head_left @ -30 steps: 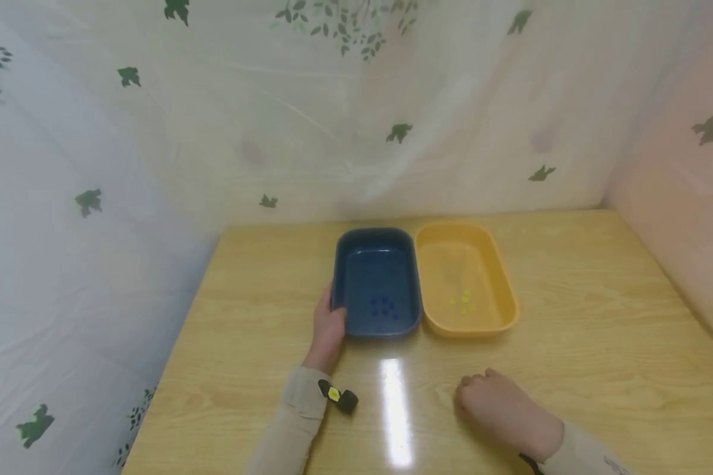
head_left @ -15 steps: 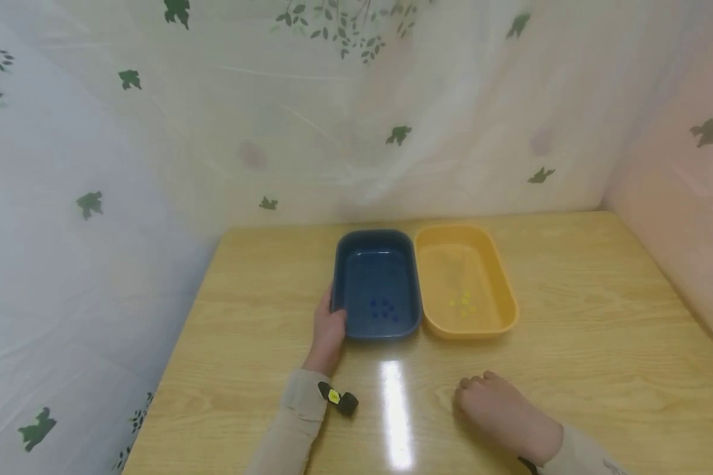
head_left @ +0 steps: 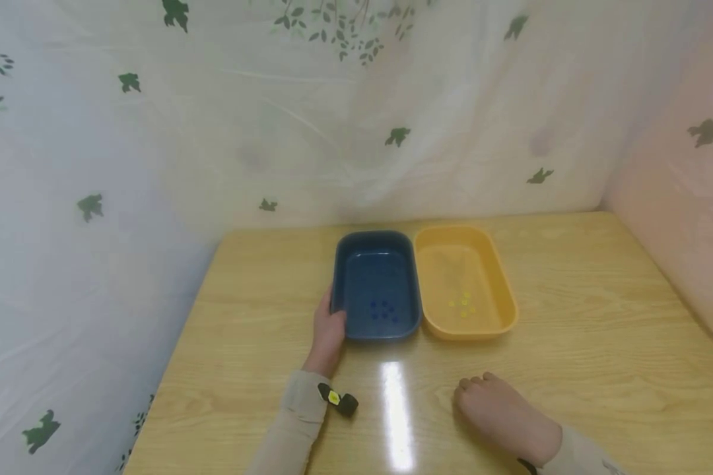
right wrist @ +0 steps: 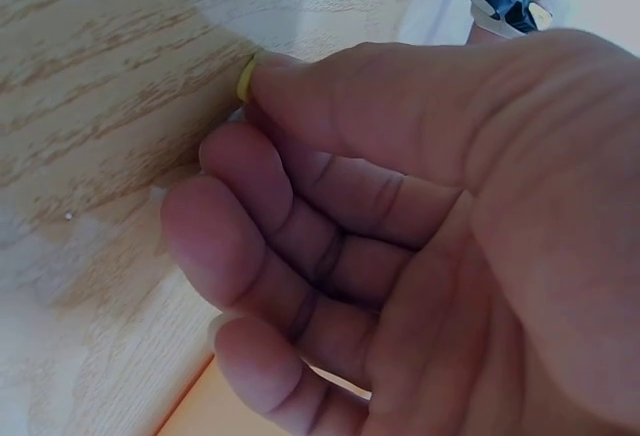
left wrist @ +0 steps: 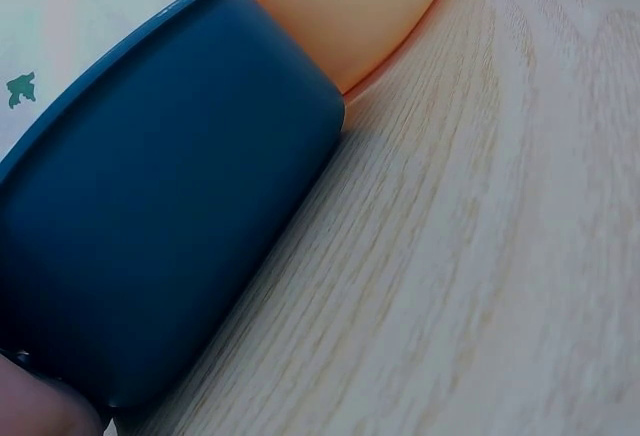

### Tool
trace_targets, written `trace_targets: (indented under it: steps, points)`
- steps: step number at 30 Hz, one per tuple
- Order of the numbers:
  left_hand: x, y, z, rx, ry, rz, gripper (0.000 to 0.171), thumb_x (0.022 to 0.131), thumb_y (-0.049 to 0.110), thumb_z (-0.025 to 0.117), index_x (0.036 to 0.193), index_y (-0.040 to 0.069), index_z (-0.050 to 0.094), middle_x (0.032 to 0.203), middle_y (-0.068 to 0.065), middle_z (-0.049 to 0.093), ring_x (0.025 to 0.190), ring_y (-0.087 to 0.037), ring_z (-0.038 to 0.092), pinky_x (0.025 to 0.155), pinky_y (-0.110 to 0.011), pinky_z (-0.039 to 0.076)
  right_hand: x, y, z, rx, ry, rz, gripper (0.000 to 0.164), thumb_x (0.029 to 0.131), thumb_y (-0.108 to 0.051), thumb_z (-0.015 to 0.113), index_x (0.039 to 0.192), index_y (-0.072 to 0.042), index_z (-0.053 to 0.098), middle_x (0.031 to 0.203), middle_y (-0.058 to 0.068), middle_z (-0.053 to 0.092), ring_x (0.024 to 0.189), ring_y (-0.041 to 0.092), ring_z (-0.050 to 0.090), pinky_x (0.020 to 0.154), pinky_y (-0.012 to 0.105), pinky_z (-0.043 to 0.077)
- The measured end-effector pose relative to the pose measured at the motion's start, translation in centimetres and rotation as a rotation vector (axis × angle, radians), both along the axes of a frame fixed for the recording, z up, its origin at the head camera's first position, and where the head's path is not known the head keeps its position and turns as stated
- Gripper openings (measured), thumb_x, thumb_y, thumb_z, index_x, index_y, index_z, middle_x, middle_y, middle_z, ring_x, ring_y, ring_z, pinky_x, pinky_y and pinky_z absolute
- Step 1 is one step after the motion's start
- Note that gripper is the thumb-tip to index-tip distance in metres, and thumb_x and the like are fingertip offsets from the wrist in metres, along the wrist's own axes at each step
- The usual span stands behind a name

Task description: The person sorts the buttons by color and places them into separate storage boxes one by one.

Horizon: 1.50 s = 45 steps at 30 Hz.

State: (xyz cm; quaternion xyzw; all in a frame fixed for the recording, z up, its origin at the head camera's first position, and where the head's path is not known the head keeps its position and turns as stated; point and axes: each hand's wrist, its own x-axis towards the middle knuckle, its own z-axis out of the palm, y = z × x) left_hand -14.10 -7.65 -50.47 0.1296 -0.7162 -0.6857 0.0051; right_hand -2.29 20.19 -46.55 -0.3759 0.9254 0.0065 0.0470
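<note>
On the table, my left hand [head_left: 327, 333] holds a dark blue tray [head_left: 373, 270] at its near left corner, the thumb against the near side and the fingers along the left wall. Several small blue discs [head_left: 384, 304] lie in that tray. To its right stands a yellow-orange tray [head_left: 445, 257] with several small yellow pieces [head_left: 465, 302] inside. My right hand [head_left: 502, 415] is low over the table in front of the yellow-orange tray. In the right wrist view, its thumb and forefinger pinch a small yellow disc [right wrist: 246, 78]; the other fingers are curled loosely.
The wooden table [head_left: 600, 316] extends on both sides of the trays. A pale curtain [head_left: 333, 132] with green leaf prints hangs behind it and at both sides. My left wrist carries a strapped camera [head_left: 347, 404].
</note>
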Motion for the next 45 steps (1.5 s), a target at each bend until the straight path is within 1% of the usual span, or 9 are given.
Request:
trace_targets:
  steps: [8, 11, 17, 21, 24, 29, 35, 42, 45]
  points:
    - [-0.1, -0.1, -0.2, -0.007, 0.003, 0.001, 0.074, 0.083, -0.01, 0.044, 0.152, 0.015, 0.034, 0.154, -0.01, 0.035, 0.141, -0.031, 0.03, 0.116, -0.048, 0.022, 0.0, -0.1, -0.2, 0.024, 0.005, -0.003, 0.01, 0.079, -0.005, 0.064, 0.073, -0.012, 0.06, 0.069, 0.0, 0.053, 0.062, 0.015, 0.051, 0.058, 0.03, 0.043]
    - [-0.1, -0.2, -0.2, -0.005, 0.001, -0.006, 0.075, 0.083, -0.01, 0.043, 0.152, 0.015, 0.033, 0.155, -0.009, 0.034, 0.142, -0.03, 0.028, 0.117, -0.048, 0.021, 0.0, 0.0, -0.3, 0.02, 0.023, 0.006, 0.011, 0.079, -0.005, 0.064, 0.071, -0.012, 0.06, 0.068, 0.0, 0.052, 0.061, 0.014, 0.05, 0.056, 0.028, 0.041]
    - [-0.2, -0.2, -0.1, -0.045, -0.002, -0.01, 0.075, 0.082, -0.01, 0.042, 0.152, 0.016, 0.034, 0.156, -0.008, 0.032, 0.144, -0.028, 0.023, 0.118, -0.046, 0.018, 0.0, -0.1, -0.3, 0.035, 0.05, 0.032, 0.006, 0.079, -0.006, 0.065, 0.075, -0.01, 0.062, 0.069, 0.001, 0.056, 0.061, 0.013, 0.049, 0.054, 0.026, 0.037]
    - [-0.2, -0.2, 0.0, -0.035, -0.015, -0.01, 0.076, 0.083, -0.01, 0.042, 0.152, 0.017, 0.033, 0.156, -0.007, 0.031, 0.144, -0.028, 0.022, 0.118, -0.046, 0.017, -0.1, -0.1, 0.0, 0.036, 0.084, 0.039, 0.005, 0.078, -0.007, 0.068, 0.077, -0.008, 0.063, 0.071, 0.003, 0.058, 0.062, 0.014, 0.05, 0.054, 0.026, 0.038]
    - [-0.2, -0.1, -0.1, -0.036, -0.015, -0.005, 0.076, 0.083, -0.011, 0.042, 0.152, 0.018, 0.033, 0.156, -0.007, 0.031, 0.144, -0.029, 0.022, 0.118, -0.047, 0.017, -0.2, 0.0, 0.3, 0.026, 0.119, 0.04, 0.008, 0.075, -0.008, 0.07, 0.078, -0.006, 0.063, 0.073, 0.003, 0.059, 0.062, 0.016, 0.051, 0.053, 0.026, 0.037]
    - [-0.3, -0.1, -0.2, -0.038, -0.005, 0.009, 0.076, 0.082, -0.011, 0.043, 0.151, 0.017, 0.035, 0.155, -0.007, 0.034, 0.143, -0.029, 0.025, 0.118, -0.046, 0.019, -0.6, 0.1, 1.0, 0.007, 0.158, 0.044, 0.011, 0.071, -0.006, 0.071, 0.078, -0.006, 0.062, 0.072, 0.003, 0.057, 0.061, 0.017, 0.051, 0.052, 0.026, 0.036]
    - [-0.3, -0.2, -0.2, -0.035, -0.009, -0.003, 0.075, 0.083, -0.011, 0.041, 0.152, 0.018, 0.034, 0.156, -0.006, 0.032, 0.144, -0.028, 0.023, 0.118, -0.046, 0.018, -1.1, 0.3, 2.1, 0.008, 0.189, 0.05, 0.017, 0.068, -0.003, 0.072, 0.073, -0.009, 0.057, 0.069, 0.0, 0.051, 0.06, 0.016, 0.048, 0.052, 0.027, 0.037]
    - [-0.2, -0.2, 0.0, -0.041, -0.018, -0.011, 0.075, 0.083, -0.01, 0.042, 0.152, 0.017, 0.033, 0.156, -0.008, 0.031, 0.144, -0.03, 0.023, 0.118, -0.048, 0.017, -2.5, 0.6, 4.0, -0.044, 0.249, 0.069, 0.017, 0.074, -0.005, 0.071, 0.072, -0.009, 0.055, 0.066, -0.001, 0.046, 0.058, 0.014, 0.046, 0.051, 0.03, 0.043]
    - [-0.1, -0.2, 0.0, -0.037, -0.026, -0.009, 0.074, 0.083, -0.01, 0.042, 0.152, 0.016, 0.033, 0.156, -0.009, 0.032, 0.144, -0.031, 0.024, 0.117, -0.049, 0.018, -3.5, 0.9, 5.0, -0.042, 0.277, 0.081, 0.019, 0.078, -0.01, 0.073, 0.07, -0.01, 0.055, 0.065, -0.002, 0.045, 0.058, 0.012, 0.042, 0.049, 0.027, 0.039]
